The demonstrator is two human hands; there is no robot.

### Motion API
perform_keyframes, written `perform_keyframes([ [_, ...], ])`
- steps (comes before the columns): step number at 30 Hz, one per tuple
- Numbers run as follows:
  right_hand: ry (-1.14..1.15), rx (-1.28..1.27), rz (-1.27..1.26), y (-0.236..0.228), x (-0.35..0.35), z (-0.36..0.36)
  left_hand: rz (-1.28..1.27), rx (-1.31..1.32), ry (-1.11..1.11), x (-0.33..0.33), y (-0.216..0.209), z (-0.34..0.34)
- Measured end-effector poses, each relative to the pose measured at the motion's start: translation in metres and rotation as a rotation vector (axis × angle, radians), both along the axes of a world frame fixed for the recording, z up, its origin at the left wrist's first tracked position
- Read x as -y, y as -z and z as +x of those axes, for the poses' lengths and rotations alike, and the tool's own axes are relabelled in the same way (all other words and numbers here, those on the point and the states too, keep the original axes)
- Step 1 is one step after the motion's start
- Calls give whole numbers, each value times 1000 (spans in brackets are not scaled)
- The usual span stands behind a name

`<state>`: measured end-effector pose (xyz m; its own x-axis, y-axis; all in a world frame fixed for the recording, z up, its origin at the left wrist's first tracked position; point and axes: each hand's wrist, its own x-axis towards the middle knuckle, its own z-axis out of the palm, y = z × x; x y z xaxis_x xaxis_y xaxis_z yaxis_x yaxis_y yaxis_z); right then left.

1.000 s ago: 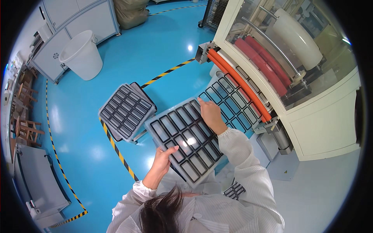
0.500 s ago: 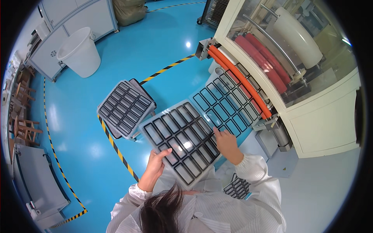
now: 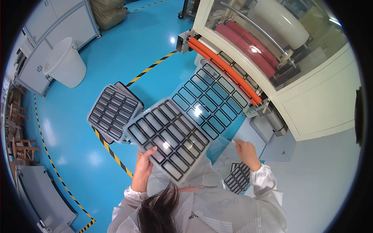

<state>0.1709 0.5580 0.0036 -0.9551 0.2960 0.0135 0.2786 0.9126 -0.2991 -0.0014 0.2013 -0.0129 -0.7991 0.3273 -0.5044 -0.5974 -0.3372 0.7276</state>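
Note:
My left hand grips the near-left edge of a stack of clear sheets printed with rows of black rectangular frames, its thumb on top. Another transparent sheet with black frames reaches from the orange rollers down to the far right edge of the stack. My right hand is closed in a pinch at the right of the stack, at the corner of a thin clear film. How this film joins the framed sheet is hard to make out.
A cream machine with red rollers behind a window stands at the right. Left of my stack is another pile of framed sheets on a stand. More framed sheets lie low beside me. A white bin stands far left.
My right hand has moved right and nearer, off the stack's right edge, drawing clear film with it. The framed sheet now extends farther from the rollers. The view has shifted a little.

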Motion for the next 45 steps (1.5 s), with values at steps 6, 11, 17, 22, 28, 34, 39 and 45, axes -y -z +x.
perform_keyframes([
  [6,317,78,-1050,-1,-14,-16,-20,-38,-38,8,2,0],
  [11,258,99,-1153,-23,-10,-14,-5,6,-16,-8,-7,-5],
  [17,245,84,-1193,-47,4,-5,87,-13,38,-66,-13,-17],
  [22,246,42,-1182,-56,4,8,166,-33,36,-104,-30,-22],
  [28,134,-15,-1047,-73,-18,1,167,-19,3,-116,-25,-23],
  [34,147,-349,-757,-43,-29,-98,140,-12,55,-105,2,-26],
  [39,1,-467,-389,-21,-13,-192,164,-8,-2,-99,-11,-21],
  [45,-171,-561,-304,-7,7,-245,157,-3,20,-88,-16,-16],
])
